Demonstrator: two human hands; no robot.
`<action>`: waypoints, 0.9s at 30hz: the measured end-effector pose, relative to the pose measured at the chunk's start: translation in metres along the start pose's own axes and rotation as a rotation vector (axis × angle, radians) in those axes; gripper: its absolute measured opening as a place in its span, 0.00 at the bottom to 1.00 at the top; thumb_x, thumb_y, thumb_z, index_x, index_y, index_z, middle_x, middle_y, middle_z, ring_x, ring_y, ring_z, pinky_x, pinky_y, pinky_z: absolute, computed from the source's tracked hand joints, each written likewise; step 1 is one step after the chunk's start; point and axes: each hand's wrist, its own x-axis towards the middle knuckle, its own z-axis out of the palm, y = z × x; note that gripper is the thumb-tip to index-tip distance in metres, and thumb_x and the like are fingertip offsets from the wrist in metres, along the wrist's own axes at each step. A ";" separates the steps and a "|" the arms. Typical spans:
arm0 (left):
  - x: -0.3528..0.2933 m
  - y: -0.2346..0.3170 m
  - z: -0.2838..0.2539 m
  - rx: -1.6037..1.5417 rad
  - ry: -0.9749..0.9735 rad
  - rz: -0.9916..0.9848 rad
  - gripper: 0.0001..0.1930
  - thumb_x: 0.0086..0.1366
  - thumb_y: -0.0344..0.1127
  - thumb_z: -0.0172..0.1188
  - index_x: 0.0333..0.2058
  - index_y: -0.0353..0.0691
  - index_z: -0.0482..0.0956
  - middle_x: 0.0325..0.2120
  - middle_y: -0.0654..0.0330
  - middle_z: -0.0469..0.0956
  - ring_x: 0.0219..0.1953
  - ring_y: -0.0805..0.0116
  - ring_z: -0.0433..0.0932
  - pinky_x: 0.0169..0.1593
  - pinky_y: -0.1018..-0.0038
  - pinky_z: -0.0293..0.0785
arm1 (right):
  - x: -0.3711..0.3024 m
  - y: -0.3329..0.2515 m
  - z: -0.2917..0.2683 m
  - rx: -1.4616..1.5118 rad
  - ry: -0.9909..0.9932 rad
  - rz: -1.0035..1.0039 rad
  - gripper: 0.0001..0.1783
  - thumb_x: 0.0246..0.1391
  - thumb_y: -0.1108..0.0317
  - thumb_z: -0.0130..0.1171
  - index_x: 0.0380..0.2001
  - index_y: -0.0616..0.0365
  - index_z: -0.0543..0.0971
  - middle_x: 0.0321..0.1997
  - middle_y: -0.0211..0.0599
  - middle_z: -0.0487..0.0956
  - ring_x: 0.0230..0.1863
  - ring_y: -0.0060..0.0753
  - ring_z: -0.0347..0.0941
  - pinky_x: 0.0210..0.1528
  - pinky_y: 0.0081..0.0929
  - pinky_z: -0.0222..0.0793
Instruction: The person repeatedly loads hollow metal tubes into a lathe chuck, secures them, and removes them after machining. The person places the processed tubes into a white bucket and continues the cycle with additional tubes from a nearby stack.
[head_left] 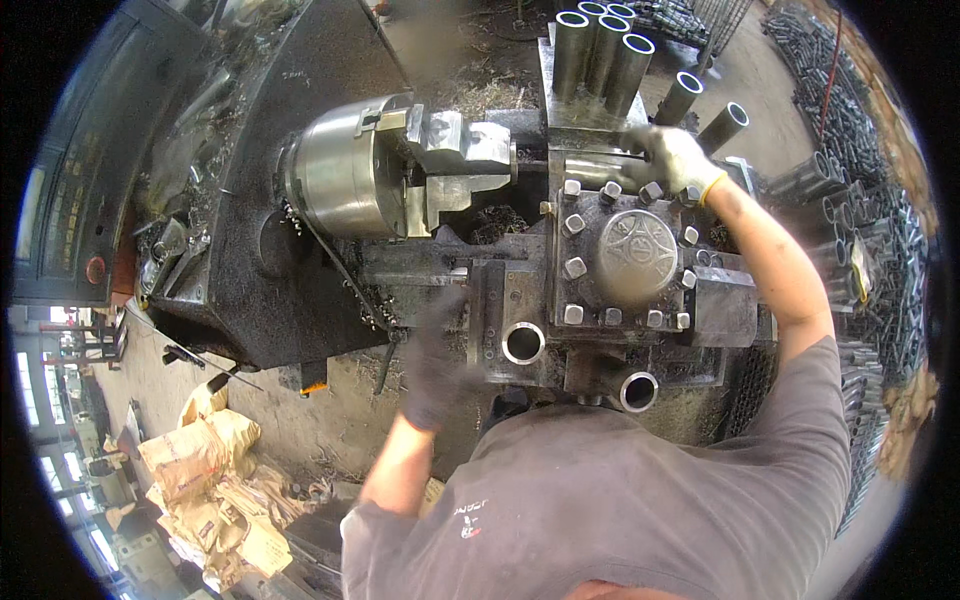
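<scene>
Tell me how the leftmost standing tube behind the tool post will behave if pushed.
The tube is probably stiff and fairly heavy, given its metallic wall. Tall and narrow, it would likely tip under a push; its round side could then let it roll.

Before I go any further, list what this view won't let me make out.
All in the head view:
Left hand: finger positions, smeared by blur.
Right hand: whether it grips anything; fingertips blurred.
Floor beneath the wearer: hidden by the grey shirt.
Dark cabinet: far left side, cut off by the fisheye rim.
</scene>
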 end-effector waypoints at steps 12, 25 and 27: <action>0.103 0.041 -0.021 -0.095 -0.435 -0.376 0.26 0.62 0.50 0.77 0.52 0.39 0.86 0.47 0.51 0.88 0.49 0.63 0.87 0.57 0.63 0.82 | -0.008 -0.220 -0.128 -0.312 0.355 -1.024 0.10 0.54 0.71 0.63 0.41 0.56 0.82 0.36 0.38 0.83 0.35 0.39 0.84 0.38 0.36 0.84; -0.132 -0.087 -0.089 0.053 0.193 -0.744 0.15 0.72 0.36 0.66 0.53 0.34 0.83 0.43 0.60 0.85 0.45 0.69 0.83 0.51 0.69 0.80 | 0.045 -0.053 -0.031 -0.328 -0.262 -0.119 0.20 0.38 0.55 0.74 0.35 0.53 0.87 0.32 0.48 0.86 0.37 0.56 0.86 0.41 0.49 0.81; -0.187 -0.125 -0.085 -0.375 0.631 -0.874 0.15 0.76 0.46 0.63 0.46 0.38 0.83 0.38 0.61 0.83 0.38 0.69 0.80 0.43 0.69 0.78 | 0.041 -0.042 -0.016 -0.145 -0.241 -0.143 0.21 0.41 0.54 0.74 0.36 0.56 0.87 0.31 0.49 0.86 0.37 0.56 0.85 0.42 0.47 0.80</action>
